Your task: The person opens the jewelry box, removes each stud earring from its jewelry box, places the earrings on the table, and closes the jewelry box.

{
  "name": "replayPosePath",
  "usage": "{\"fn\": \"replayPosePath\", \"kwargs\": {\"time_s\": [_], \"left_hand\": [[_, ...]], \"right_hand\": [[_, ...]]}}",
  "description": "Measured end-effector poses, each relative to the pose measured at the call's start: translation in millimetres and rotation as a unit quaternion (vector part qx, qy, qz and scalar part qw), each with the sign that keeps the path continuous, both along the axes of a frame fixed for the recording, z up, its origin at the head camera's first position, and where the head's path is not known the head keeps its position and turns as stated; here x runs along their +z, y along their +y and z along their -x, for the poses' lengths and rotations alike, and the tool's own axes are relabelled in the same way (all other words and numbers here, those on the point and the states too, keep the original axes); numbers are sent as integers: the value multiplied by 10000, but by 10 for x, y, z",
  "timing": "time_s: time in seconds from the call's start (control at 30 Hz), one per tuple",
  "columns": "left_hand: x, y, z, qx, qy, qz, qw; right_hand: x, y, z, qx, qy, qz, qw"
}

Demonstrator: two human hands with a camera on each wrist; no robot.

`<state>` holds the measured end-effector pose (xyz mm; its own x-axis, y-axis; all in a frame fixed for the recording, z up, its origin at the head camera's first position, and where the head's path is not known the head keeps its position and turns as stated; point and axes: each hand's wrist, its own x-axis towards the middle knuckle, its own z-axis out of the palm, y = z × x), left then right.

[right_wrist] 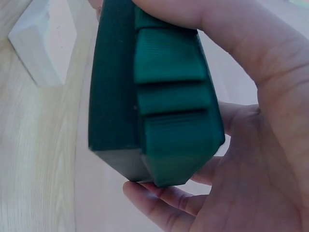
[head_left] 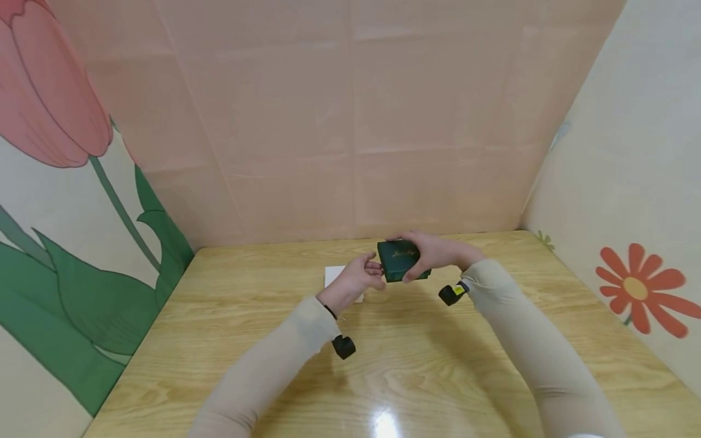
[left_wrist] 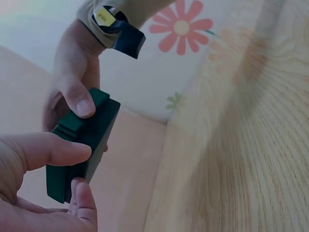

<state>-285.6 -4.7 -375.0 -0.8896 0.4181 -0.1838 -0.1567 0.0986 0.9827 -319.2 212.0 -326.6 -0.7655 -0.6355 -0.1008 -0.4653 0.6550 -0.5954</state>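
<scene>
A dark green box (head_left: 398,258) with gold lettering on top is held above the table by my right hand (head_left: 438,250), thumb on the near side and fingers round the far side. A green ribbon bow (right_wrist: 174,92) runs along one side of this box in the right wrist view. My left hand (head_left: 356,280) reaches to the box's left end, its thumb and fingers apart. In the left wrist view the left thumb (left_wrist: 67,151) overlaps the box; whether it touches is hard to tell. Below the left hand lies a white box (right_wrist: 46,41), partly hidden in the head view.
The wooden table (head_left: 263,365) meets a pinkish back wall (head_left: 350,121). Flower-painted panels flank it, a tulip (head_left: 55,85) left and a red flower (head_left: 635,289) right. Black wrist cameras hang from both wrists.
</scene>
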Motion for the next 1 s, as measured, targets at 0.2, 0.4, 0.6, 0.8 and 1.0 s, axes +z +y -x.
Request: {"fn": "replayPosePath", "kwargs": {"time_s": [0.2, 0.4, 0.6, 0.8, 1.0], "left_hand": [[-33, -10, -21, 34, 110, -49, 9999], [-55, -17, -45, 22, 155, -355, 9992], [-105, -27, -24, 37, -40, -655, 9978], [-135, -47, -10, 57, 35, -678, 9977], [-161, -44, -7, 31, 95, -725, 9973]], "right_hand": [[27, -9, -27, -17, -62, -29, 10000], [17, -16, -43, 101, -88, 34, 9999], [17, -39, -39, 94, -164, 123, 9997], [22, -63, -33, 42, -200, 32, 9998], [19, -75, -27, -21, -347, -55, 9994]]}}
